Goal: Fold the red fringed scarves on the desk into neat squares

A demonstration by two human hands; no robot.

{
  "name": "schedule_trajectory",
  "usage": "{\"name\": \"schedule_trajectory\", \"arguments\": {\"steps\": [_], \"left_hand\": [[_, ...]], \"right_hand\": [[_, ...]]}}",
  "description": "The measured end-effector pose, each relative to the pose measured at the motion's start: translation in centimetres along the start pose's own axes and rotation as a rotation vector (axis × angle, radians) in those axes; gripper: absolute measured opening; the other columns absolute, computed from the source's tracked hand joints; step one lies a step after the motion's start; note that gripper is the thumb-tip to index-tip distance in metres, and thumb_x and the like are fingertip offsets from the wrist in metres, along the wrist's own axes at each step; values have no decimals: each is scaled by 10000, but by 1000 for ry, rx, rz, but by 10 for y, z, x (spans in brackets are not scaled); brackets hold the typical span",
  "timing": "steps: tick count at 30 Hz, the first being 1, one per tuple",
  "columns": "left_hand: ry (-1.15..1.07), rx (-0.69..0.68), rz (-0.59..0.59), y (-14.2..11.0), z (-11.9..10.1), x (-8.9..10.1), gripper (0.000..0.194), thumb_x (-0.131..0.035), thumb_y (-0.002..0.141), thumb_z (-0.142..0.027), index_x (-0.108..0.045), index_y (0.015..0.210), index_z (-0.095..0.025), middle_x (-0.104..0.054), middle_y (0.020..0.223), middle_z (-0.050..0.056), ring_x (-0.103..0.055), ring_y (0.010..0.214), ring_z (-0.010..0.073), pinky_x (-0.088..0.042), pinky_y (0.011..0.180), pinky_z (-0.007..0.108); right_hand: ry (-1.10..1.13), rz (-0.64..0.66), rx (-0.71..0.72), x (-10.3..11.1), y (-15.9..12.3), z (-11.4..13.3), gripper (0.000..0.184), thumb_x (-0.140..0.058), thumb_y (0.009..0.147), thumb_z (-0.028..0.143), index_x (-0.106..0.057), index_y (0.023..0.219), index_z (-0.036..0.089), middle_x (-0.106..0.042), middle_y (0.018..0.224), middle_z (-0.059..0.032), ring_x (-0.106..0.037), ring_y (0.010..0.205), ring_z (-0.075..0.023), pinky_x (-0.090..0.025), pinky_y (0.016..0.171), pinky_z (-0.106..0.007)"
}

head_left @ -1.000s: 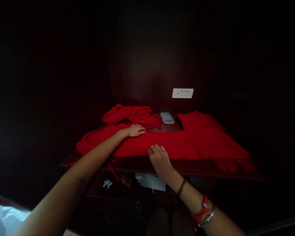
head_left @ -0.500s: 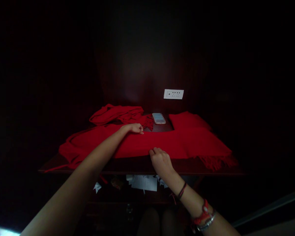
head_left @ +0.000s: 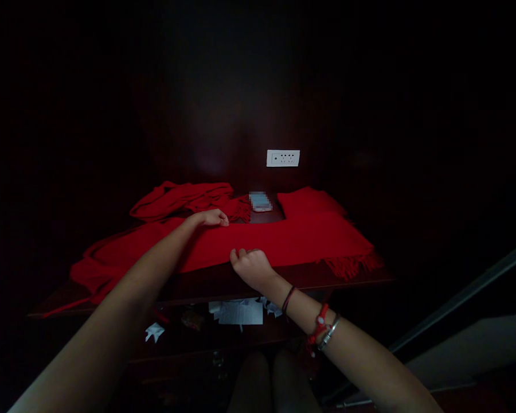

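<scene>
A long red scarf [head_left: 284, 241] with fringe at its right end lies spread across a dark wooden tabletop. My left hand [head_left: 215, 218] has its fingers closed on the scarf's far edge, left of the middle. At the near edge, my right hand [head_left: 253, 267] is curled, fingers closed on the cloth. The scarf's left part lies in loose folds, partly hidden behind my left forearm. Behind it sits a second heap of red fringed cloth [head_left: 180, 199]. A folded red piece [head_left: 309, 202] lies at the back right, touching the scarf.
A pixelated phone-like object [head_left: 260, 201] rests behind the scarf. On the dark wall above is a white socket plate [head_left: 283, 158]. A shelf under the tabletop holds white papers [head_left: 241, 312] and a crumpled white scrap [head_left: 155, 331]. My knees show below.
The whole view has shifted, so everything sits farther left. My right hand has moved slightly left along the near edge of the scarf; my left hand keeps its place on the far edge.
</scene>
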State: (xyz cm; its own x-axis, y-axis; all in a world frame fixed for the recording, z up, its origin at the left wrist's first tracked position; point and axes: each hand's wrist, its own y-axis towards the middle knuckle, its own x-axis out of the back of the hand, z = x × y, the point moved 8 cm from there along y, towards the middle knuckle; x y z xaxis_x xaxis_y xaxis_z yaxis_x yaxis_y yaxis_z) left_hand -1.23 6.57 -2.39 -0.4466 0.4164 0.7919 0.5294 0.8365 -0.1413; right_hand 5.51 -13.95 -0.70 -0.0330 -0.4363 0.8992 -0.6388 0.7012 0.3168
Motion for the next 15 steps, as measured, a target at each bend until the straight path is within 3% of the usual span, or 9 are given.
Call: {"name": "schedule_trajectory", "arguments": {"steps": [4, 8, 12, 15], "left_hand": [[-50, 27, -28, -2, -3, 3, 74, -553, 524, -189, -595, 565, -144, -597, 596, -7, -493, 617, 115, -363, 621, 189], [-70, 63, -48, -7, 0, 2, 28, -558, 501, -161, -572, 494, -138, -554, 499, -20, -459, 533, 101, -355, 567, 189], [-129, 29, -134, -10, -10, 12, 57, -549, 542, -175, -583, 551, -129, -565, 544, -14, -474, 565, 104, -364, 591, 197], [-182, -33, -212, -6, -36, 22, 143, -527, 615, -231, -599, 680, -127, -592, 651, 3, -498, 637, 116, -375, 626, 209]], "right_hand": [[16, -32, -23, 1, 5, 0, 169, -377, 779, 70, -542, 814, 69, -572, 763, -132, -569, 697, -192, -414, 534, -283], [78, -22, -65, -1, 5, -3, 234, -369, 782, 76, -524, 956, 72, -587, 773, -130, -575, 678, -178, -417, 521, -259], [235, -89, -321, 8, -8, -35, 319, -365, 796, 138, -497, 1082, 185, -609, 792, -81, -587, 694, -170, -435, 579, -257], [492, -265, -513, 21, -26, -69, 353, -330, 788, 118, -521, 1074, 194, -622, 788, -53, -585, 733, -134, -431, 663, -225]]}}
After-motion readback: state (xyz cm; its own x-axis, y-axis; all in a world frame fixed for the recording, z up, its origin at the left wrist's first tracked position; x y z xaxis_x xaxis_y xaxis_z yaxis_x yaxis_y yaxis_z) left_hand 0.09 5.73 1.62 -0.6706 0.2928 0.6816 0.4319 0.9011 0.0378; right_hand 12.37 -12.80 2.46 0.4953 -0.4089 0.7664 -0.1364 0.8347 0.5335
